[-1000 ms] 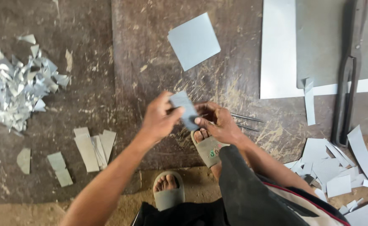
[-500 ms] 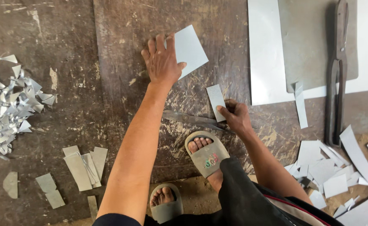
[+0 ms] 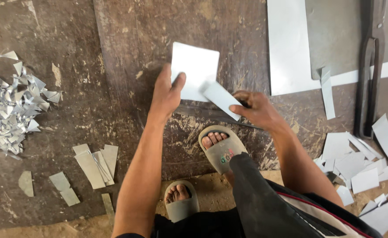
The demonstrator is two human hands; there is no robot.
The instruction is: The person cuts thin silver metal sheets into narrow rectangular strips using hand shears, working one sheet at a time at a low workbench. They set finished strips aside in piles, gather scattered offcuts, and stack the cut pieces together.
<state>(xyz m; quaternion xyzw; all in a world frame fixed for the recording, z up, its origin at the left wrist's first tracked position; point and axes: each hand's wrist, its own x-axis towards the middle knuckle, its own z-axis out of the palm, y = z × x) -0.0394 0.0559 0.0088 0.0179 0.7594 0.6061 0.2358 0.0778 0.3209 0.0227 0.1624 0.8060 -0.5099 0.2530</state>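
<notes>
shears (image 3: 211, 113) half hidden under hands

left hand (image 3: 167, 92): fingers pinching | right hand (image 3: 258, 108): fingers gripping

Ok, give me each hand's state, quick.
Left hand: closed on the square metal sheet.
Right hand: closed on the small metal strip.

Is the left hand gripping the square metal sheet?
Yes, the left hand pinches the square metal sheet by its left edge.
</notes>
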